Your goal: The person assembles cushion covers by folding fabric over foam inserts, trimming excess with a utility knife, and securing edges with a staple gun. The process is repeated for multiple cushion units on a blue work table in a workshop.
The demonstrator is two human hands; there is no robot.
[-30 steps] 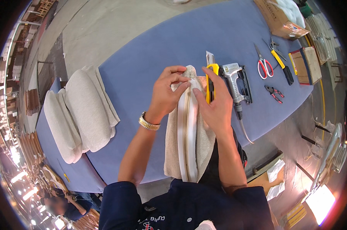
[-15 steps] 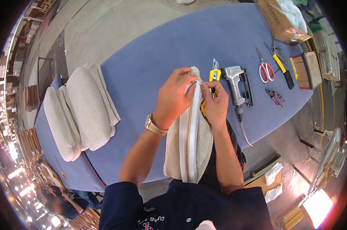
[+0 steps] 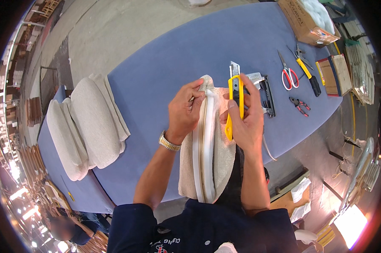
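Observation:
A long beige fabric-covered piece (image 3: 225,162) rests upright against me, a brown-and-white layered edge (image 3: 204,147) running along its middle. My left hand (image 3: 186,110), with a metal watch on the wrist, pinches the fabric at its far tip. In my right hand (image 3: 247,120) is a yellow utility knife (image 3: 236,99), its blade out and pointing away from me, just right of that tip. Behind the right hand lies a staple gun (image 3: 264,90), partly covered by the fingers.
Beige padded pieces (image 3: 95,122) lie at the left of the blue table (image 3: 169,55). To the right are scissors (image 3: 289,76), pliers (image 3: 299,105), a yellow-and-black tool (image 3: 308,76) and a small box (image 3: 334,76). A cardboard box (image 3: 304,25) with white stuffing stands at the far right corner.
My right hand has moved off the fabric tip, slightly right, and now holds the knife up with its fingers around the handle. My left hand has shifted slightly left and nearer, still on the tip.

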